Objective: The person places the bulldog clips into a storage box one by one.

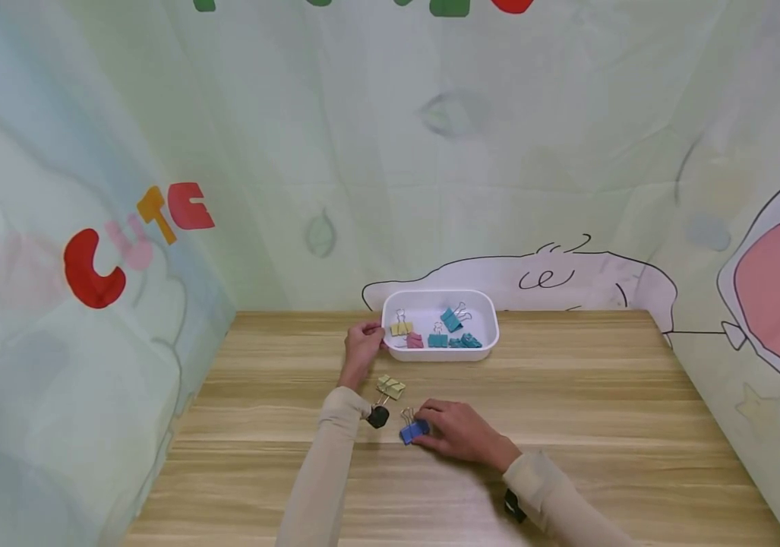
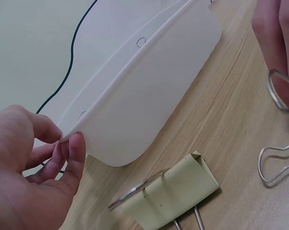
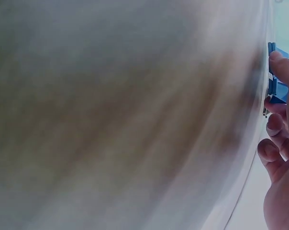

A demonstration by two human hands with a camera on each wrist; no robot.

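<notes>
A white plastic tray stands at the back of the table, its left end pinched at the rim by my left hand. In the left wrist view, thumb and fingers meet over that rim. My right hand pinches a blue binder clip low over the table, in front of the tray. The right wrist view shows the blue clip between thumb and fingers, at the frame's right edge. Between the hands, a pale yellow binder clip lies on the wood, close to the left wrist.
Inside the tray are a yellow clip, a pink clip and several teal clips. A printed cloth hangs behind the wooden table and along its sides. Most of the right wrist view is blurred.
</notes>
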